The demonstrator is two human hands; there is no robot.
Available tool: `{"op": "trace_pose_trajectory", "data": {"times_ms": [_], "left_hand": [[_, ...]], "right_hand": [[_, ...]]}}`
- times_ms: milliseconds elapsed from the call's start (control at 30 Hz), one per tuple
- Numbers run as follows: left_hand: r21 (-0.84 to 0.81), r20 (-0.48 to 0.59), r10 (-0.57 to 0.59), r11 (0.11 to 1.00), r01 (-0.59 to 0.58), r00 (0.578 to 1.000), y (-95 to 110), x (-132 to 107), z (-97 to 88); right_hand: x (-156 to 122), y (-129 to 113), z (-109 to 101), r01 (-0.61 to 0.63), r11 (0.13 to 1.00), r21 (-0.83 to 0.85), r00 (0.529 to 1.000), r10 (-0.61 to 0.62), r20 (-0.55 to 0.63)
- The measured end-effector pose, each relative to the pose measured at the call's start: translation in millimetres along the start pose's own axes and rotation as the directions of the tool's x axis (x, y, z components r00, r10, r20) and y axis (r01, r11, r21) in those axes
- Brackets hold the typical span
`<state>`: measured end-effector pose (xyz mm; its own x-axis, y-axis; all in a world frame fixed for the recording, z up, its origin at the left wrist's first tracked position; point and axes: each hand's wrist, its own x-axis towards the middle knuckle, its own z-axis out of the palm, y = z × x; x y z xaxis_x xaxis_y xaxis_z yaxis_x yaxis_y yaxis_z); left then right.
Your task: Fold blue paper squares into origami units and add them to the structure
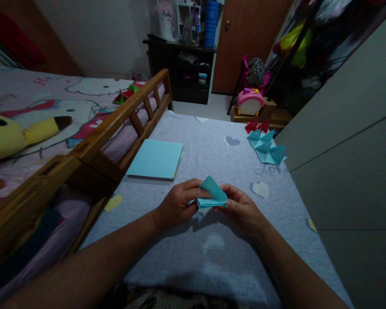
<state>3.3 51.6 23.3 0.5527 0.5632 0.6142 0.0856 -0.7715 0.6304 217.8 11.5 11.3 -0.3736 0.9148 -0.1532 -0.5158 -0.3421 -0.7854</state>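
Light-blue paper, partly folded: this folded piece (214,185) is up between both hands, just above the patterned sheet (209,150), near the middle of the view. Left hand (178,201) pinches its left side, fingers (203,194) lying across the near face; right hand (244,210) grips the right corner, thumb near, other fingers partly hidden behind. Both grips narrow, closed on paper. One pointed flap sticks up, layered edge along the bottom. Exact fold count: can't tell.

Step in hand, judging from the pose: mid-fold, shaping or flattening a flap. Next move seems to call for lining up the layers, holding with the left and running a firm crease with the right; loose layers could slip out of line.

Flat square stack (156,159), blue sheet on top, lies beyond the left hand, beside the wooden rail (120,116). Pointed blue pieces (266,148) sit at far right, red pieces (252,125) just behind them. Neither hand touches these.
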Motion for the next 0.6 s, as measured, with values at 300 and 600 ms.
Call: {"op": "trace_pose_trajectory", "data": {"times_ms": [300, 600], "left_hand": [[0.061, 0.036, 0.018, 0.998, -0.020, 0.999, -1.0, -3.8, 0.9], [0.046, 0.050, 0.038, 0.998, -0.040, 0.998, -2.2, -4.7, 1.6]], "right_hand": [[0.0, 0.0, -4.5, -0.054, 0.998, 0.022, 0.998, 0.054, -0.009], [0.5, -0.6, -0.6, -0.049, 0.998, 0.025, 0.999, 0.049, -0.017]]}}
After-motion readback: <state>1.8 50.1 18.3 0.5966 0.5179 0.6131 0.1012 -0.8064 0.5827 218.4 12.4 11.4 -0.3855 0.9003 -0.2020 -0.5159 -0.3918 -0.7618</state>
